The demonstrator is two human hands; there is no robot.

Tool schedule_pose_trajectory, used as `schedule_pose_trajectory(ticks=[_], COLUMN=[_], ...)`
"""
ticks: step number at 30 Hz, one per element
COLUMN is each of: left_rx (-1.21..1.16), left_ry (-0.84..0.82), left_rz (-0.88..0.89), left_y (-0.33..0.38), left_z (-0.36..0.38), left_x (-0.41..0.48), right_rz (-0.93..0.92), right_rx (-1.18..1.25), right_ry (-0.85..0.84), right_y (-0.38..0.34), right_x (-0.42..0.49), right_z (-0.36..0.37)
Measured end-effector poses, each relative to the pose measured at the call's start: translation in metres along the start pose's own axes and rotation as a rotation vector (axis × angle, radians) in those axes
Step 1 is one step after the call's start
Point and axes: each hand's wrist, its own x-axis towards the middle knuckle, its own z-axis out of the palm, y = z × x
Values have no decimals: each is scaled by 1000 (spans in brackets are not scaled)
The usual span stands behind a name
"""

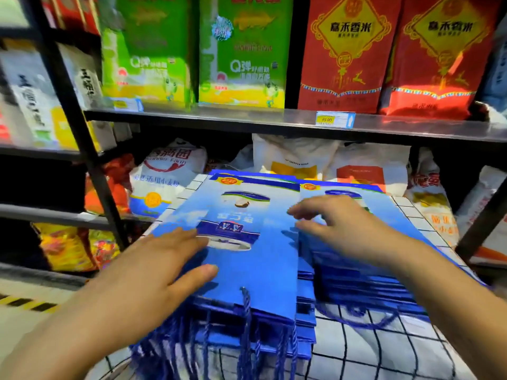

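Two stacks of flat blue paper gift bags with blue cord handles lie side by side on a white cloth with a black grid [389, 349]. My left hand [153, 267] rests flat, fingers straight, on the left edge of the left stack [247, 270]. Over the right stack [370, 272] is my right hand [337, 226], fingers spread and slightly bent, fingertips near the seam between the two stacks. Whether it touches the top bag I cannot tell. Neither hand grips anything.
A black metal shelf [247, 119] runs above, carrying green rice bags [244, 50] and red rice bags [345, 53], with a yellow price tag [326, 119]. White flour sacks [170, 174] sit behind the stacks. A black upright post [82, 138] stands left. Yellow-black floor tape [30, 304] runs lower left.
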Motion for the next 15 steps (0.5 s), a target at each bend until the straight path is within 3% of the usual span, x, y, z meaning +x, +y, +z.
schedule_pose_trajectory(ticks=[2,4,8,9,13,15], left_rx=[-34,-23,16,16,-18,9], left_ry=[-58,-68,-10,11,131,190], left_rz=[-69,-91,-114,-119,-105,-102], left_y=[-1,2,6,6,7,12], left_z=[14,24,35,37,45,44], left_x=[-10,-16,-19,-19,-21,-21], right_rz=[-90,-98,-43,20,371,425], right_rx=[9,-25,-105,-89,-50,22], right_ry=[-148,-166,206,198,-116,-131], right_y=[-27,-49,-66,-73,-93,-95], right_x=[-12,-25,-68,-77,-100,-100], right_z=[12,23,41,44,61,78])
